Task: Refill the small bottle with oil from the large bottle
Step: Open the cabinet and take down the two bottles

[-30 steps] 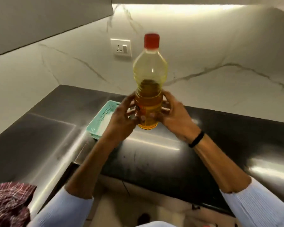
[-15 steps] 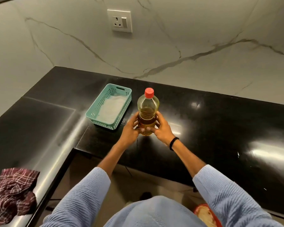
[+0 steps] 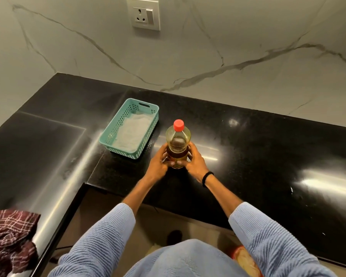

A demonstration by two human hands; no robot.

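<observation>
A person in pale blue ribbed sleeves stands at a glossy black stone desk point(image 3: 258, 146) in a corner, seen from above. A large clear plastic bottle of yellow-amber oil point(image 3: 178, 144) stands upright near the desk's front edge, and its round red screw cap point(image 3: 178, 125) is on. Oil fills roughly the lower half.

The left hand point(image 3: 158, 163) and the right hand point(image 3: 196, 163) hold the bottle's lower part from opposite sides. Each grip is closed round it, with the fingers curled across the front and their tips nearly meeting. A black band point(image 3: 207, 177) circles the right wrist.

Just beside the bottle, to its left and slightly further back, sits a teal perforated plastic basket point(image 3: 116, 128), apart from it. A white cloth or paper point(image 3: 132, 132) lines the basket's floor.

A crumpled maroon checked cloth point(image 3: 10, 234) lies at the desk's near left edge, well apart from the bottle. Behind the desk rises a white marble wall with grey veins point(image 3: 228, 47), carrying a white socket plate point(image 3: 146, 16).
</observation>
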